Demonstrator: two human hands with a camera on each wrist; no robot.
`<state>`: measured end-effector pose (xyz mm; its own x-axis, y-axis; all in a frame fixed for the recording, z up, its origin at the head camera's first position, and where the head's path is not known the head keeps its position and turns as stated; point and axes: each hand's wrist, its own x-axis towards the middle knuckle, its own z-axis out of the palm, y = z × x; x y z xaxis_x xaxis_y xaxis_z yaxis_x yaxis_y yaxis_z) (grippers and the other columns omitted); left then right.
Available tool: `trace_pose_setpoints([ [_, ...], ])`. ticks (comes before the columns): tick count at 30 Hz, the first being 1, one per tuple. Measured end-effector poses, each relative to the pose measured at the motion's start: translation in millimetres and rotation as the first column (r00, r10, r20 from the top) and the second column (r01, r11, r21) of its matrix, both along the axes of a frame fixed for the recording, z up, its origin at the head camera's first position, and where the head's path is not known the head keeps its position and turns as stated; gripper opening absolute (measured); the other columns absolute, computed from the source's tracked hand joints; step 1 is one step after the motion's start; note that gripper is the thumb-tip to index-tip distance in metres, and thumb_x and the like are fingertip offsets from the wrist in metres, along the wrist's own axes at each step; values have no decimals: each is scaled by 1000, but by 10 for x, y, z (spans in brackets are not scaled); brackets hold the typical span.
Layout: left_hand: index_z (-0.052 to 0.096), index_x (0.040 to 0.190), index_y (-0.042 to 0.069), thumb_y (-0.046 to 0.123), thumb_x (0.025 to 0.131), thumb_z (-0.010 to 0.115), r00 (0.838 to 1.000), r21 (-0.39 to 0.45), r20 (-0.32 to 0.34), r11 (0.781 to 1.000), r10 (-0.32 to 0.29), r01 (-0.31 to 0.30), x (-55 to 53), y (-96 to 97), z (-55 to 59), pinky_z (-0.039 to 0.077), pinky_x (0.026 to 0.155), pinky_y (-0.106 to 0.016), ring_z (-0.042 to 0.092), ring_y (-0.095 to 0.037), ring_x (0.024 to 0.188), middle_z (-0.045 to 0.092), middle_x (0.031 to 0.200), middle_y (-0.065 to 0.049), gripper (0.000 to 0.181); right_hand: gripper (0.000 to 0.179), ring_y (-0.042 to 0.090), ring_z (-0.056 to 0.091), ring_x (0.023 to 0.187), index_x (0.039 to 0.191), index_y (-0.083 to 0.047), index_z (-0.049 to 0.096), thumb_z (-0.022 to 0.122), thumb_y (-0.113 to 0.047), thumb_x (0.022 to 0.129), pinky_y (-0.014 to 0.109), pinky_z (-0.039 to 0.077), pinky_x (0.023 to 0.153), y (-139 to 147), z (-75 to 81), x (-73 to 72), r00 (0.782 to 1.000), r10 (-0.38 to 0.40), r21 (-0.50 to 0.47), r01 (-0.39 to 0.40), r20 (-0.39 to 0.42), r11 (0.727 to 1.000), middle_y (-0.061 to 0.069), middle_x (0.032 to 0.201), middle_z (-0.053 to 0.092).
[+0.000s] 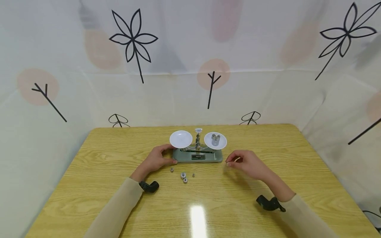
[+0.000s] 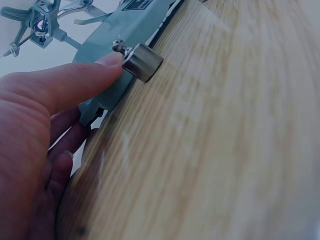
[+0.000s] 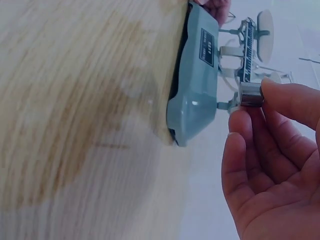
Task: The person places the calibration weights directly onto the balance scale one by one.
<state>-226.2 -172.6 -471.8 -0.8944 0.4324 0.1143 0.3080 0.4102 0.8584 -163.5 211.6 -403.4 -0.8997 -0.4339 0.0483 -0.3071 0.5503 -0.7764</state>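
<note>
A beam balance (image 1: 183,158) with a grey-green base and two white pans stands toward the back of the table. My left hand (image 1: 156,159) grips the left end of its base, thumb along the front and fingers behind. Between the thumb and fingers of my right hand (image 1: 247,163), a small metal weight (image 3: 251,95) is pinched, just off the base's right end. Several metal weights (image 1: 215,140) sit on the right pan (image 1: 223,142); the left pan (image 1: 181,139) holds nothing. In the left wrist view, a knobbed weight (image 2: 143,62) appears right by the left thumb.
In front of the balance, several loose weights (image 1: 183,175) of different sizes stand on the wooden table (image 1: 119,148). A pale cloth (image 1: 178,92) with printed leaves hangs behind the table's far edge. Black wrist cameras (image 1: 269,202) are worn on both arms.
</note>
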Motion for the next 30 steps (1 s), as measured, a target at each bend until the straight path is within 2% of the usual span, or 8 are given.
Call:
trace_pose_setpoints([
  [14,66,130,15,17,77,88,1000,2,2,1000,-1,1,-4,3,-3,37,110,-46,50,-21,130,63,131,1,57,4,21,64,87,94,-7,70,71,-11,93,28,55,73,37,203,-98,1000,2,1,-2,-15,1000,2,94,68],
  [21,65,130,14,18,77,87,1000,5,6,1000,-1,1,-6,15,1,37,110,-45,50,-21,130,63,131,0,57,5,34,66,90,96,-7,70,70,-12,94,28,55,73,58,307,-131,1000,-11,-13,11,-15,1000,3,94,69],
  [30,66,129,16,19,77,88,1000,7,-8,1000,2,-2,-15,5,-25,38,109,-46,50,-21,130,63,131,1,57,5,24,65,88,96,-7,70,71,-11,94,28,55,73,42,443,-224,998,-5,5,5,-61,1000,4,94,69],
])
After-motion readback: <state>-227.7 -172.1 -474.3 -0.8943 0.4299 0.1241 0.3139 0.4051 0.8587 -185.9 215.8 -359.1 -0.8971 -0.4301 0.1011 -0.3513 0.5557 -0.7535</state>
